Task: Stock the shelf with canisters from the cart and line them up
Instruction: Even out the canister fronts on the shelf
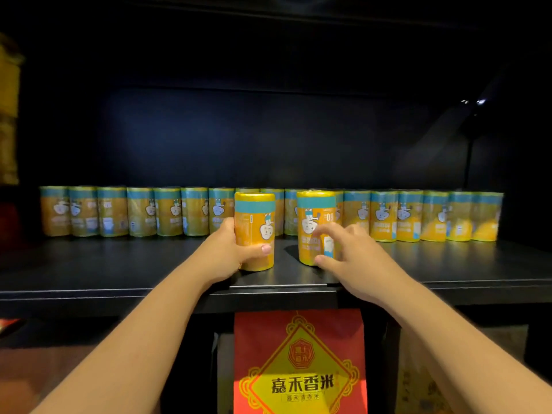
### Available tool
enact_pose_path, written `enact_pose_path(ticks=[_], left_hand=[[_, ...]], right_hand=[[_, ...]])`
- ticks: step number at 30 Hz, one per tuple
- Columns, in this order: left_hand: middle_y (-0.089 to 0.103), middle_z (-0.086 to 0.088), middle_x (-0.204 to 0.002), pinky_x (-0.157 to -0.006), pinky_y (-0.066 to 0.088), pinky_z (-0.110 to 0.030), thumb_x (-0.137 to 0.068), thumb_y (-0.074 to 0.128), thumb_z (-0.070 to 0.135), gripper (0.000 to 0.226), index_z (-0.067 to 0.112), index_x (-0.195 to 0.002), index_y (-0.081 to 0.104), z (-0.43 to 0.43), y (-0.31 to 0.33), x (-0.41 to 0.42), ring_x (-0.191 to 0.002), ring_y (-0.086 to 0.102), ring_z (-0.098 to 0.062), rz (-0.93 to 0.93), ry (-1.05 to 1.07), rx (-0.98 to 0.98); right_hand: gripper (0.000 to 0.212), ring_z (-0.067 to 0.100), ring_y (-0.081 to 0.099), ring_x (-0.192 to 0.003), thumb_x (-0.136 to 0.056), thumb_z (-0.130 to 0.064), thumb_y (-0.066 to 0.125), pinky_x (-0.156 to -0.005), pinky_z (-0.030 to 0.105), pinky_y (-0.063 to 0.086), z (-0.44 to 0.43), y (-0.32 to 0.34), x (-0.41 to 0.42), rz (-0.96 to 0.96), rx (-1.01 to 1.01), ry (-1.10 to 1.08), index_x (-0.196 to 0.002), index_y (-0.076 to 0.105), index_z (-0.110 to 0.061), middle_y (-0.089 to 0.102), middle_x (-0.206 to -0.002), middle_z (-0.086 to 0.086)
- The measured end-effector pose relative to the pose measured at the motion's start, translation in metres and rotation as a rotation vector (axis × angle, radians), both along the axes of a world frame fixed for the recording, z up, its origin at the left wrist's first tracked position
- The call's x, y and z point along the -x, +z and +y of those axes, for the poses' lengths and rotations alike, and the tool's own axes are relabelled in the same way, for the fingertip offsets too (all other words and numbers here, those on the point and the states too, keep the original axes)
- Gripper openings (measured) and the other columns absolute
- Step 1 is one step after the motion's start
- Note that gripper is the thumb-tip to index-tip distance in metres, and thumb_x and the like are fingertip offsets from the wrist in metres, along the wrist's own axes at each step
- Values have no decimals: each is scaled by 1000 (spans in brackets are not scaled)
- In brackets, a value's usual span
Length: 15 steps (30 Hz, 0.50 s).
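Note:
Two yellow canisters with teal bands stand upright on the black shelf, in front of a long back row of like canisters. My left hand grips the left front canister, thumb across its front. My right hand is at the right front canister; its fingers are spread and blurred, with the thumb by the canister's base and the fingertips at its side. Whether they hold it is unclear. The cart is out of view.
The back row runs nearly the whole width of the shelf along the dark rear wall. Below the shelf's front edge hangs a red and yellow rice bag. Bare shelf surface lies left and right of the two front canisters.

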<state>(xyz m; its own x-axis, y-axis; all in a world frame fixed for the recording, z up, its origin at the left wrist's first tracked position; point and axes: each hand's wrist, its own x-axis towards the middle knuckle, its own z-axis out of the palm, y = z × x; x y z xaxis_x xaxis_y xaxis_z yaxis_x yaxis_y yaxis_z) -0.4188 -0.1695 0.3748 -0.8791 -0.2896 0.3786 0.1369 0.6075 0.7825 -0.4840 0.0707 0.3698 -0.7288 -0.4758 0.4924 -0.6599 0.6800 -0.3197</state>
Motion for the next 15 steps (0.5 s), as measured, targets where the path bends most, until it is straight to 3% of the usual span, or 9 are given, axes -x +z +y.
enact_pose_path(ticks=[5, 8, 11, 15], left_hand=[[63, 14, -119, -98, 53, -37, -74, 86, 42, 73, 26, -132, 44, -6, -4, 5, -107, 63, -8, -1, -5, -43], [61, 12, -121, -83, 51, -26, -77, 82, 47, 68, 29, -131, 43, -5, -5, 4, -103, 60, -4, 12, 21, 13], [60, 11, -120, -79, 47, -25, -79, 80, 50, 66, 30, -129, 42, -5, -7, 3, -103, 60, -7, 27, 46, 47], [60, 13, -117, -73, 45, -21, -79, 80, 50, 62, 33, -125, 43, -7, -8, 4, -95, 58, 1, 41, 43, 61]], right_hand=[[56, 16, 49, -129, -93, -67, 52, -105, 35, 48, 3, 4, -5, -90, -228, -27, -146, 39, -54, 39, -148, -6], [61, 21, 33, -148, -95, -71, 43, -118, 41, 35, -4, 8, 0, -118, -332, -42, -151, 27, -56, 28, -164, -6], [61, 29, 27, -151, -97, -73, 30, -121, 45, 28, -16, 13, 6, -198, -483, -64, -153, 9, -60, 6, -170, -1], [66, 33, 28, -151, -96, -77, 22, -122, 45, 24, -44, 21, 25, -237, -592, -108, -154, -2, -57, -5, -169, 3]])
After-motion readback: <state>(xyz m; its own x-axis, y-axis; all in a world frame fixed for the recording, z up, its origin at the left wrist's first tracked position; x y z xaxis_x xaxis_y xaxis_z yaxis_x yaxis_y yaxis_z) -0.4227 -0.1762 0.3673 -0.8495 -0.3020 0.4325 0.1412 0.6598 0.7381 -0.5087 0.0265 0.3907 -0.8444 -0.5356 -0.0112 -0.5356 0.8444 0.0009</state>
